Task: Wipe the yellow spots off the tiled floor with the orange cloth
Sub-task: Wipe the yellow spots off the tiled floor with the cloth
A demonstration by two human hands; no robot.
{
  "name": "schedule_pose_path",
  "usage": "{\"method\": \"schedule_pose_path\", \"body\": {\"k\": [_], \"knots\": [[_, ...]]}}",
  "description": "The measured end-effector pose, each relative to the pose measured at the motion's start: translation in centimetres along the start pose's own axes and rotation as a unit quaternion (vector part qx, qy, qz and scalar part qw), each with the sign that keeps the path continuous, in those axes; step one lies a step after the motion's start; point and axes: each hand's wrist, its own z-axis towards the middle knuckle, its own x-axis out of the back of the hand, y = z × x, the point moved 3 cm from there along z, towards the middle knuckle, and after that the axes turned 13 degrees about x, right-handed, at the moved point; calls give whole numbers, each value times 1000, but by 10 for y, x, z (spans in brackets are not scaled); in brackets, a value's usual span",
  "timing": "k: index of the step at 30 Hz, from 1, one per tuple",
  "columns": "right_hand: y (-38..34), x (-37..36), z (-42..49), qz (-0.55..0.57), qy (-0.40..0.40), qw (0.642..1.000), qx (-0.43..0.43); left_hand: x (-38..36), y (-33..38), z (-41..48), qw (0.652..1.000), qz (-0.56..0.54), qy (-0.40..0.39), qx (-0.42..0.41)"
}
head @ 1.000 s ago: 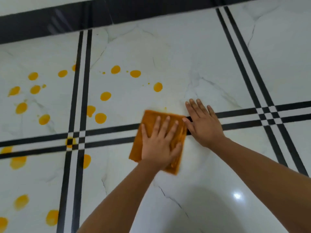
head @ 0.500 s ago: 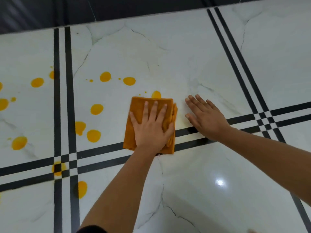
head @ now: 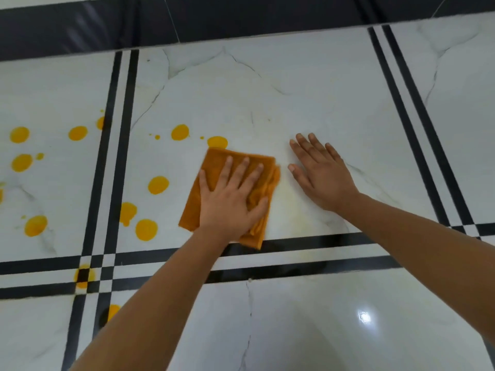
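The orange cloth [head: 214,191], folded into a rough square, lies flat on the white tiled floor [head: 308,108] just above the double black stripe [head: 308,253] that crosses the frame. The left hand [head: 233,199] rests on top of it, palm down, fingers spread and pressing rather than pinching; the cloth shows past the fingertips at 12 o'clock and past the little finger at 9 o'clock, with its folded layers bunched by the thumb at 3 o'clock. The right hand [head: 318,175] lies flat on bare tile at 3 o'clock from the cloth, fingers splayed, holding nothing, close to the cloth's edge but apart from it.

There are no containers here.

Touching the cloth's far edge at 12 o'clock is one yellow spot [head: 217,142]. More yellow spots [head: 158,185] spread out at 9 and 10 o'clock, some across the vertical black stripes [head: 107,156], and one sits on the stripe crossing [head: 83,275] at 7 o'clock. A faint yellowish smear [head: 292,207] shows on the tile between the two hands.

Compared with half a second ago, the cloth has slid away from the stripe toward 12 o'clock, covering the spot that peeked out at its top edge and reaching the next one. The right hand keeps its place beside it.
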Motion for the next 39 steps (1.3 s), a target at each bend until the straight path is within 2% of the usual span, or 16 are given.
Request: {"method": "schedule_pose_path", "body": {"k": [2, 3, 6, 7, 10, 11, 14, 15, 18, 19, 22, 23, 27, 31, 36, 39], "knots": [[-1, -2, 4, 2, 8, 1000, 2, 6, -2, 17, 995, -25, 4, 97], [-2, -3, 6, 5, 11, 1000, 0, 6, 1, 14, 995, -29, 6, 96], [-2, -5, 9, 12, 15, 1000, -2, -2, 3, -11, 998, 2, -6, -65], [-3, -5, 11, 11, 15, 1000, 2, 1, -5, -4, 997, 3, -11, -73], [-7, -4, 17, 19, 17, 1000, 5, 6, -18, 23, 995, -19, 5, 99], [-9, -4, 19, 20, 17, 1000, 9, 5, -14, 19, 993, -23, 16, 113], [-16, -7, 31, 11, 11, 1000, 27, -2, -9, 0, 1000, 1, 21, 0], [-19, -9, 35, 11, 10, 999, 29, 0, -17, 10, 1000, 0, 15, 0], [-27, -11, 50, 19, 16, 999, 27, 10, -37, 45, 989, -26, 15, 147], [-30, -12, 55, 21, 16, 999, 27, 8, -36, 43, 988, -27, 23, 148], [-37, -13, 70, 20, 17, 999, 31, 3, -38, 26, 999, 6, 22, 28], [-40, -14, 74, 20, 17, 999, 31, 6, -47, 34, 1000, 0, 18, 23], [-54, -12, 93, 37, 29, 999, 12, 15, -65, 72, 986, -41, 24, 161], [-76, -19, 115, 35, 15, 999, 21, 7, -74, 47, 997, -10, 38, 72], [-79, -23, 111, 0, 17, 1000, 11, 21, -97, 90, 981, -47, 34, 186], [-79, -23, 112, 0, 16, 1000, 10, 12, -96, 68, 992, -23, 43, 115]]}}
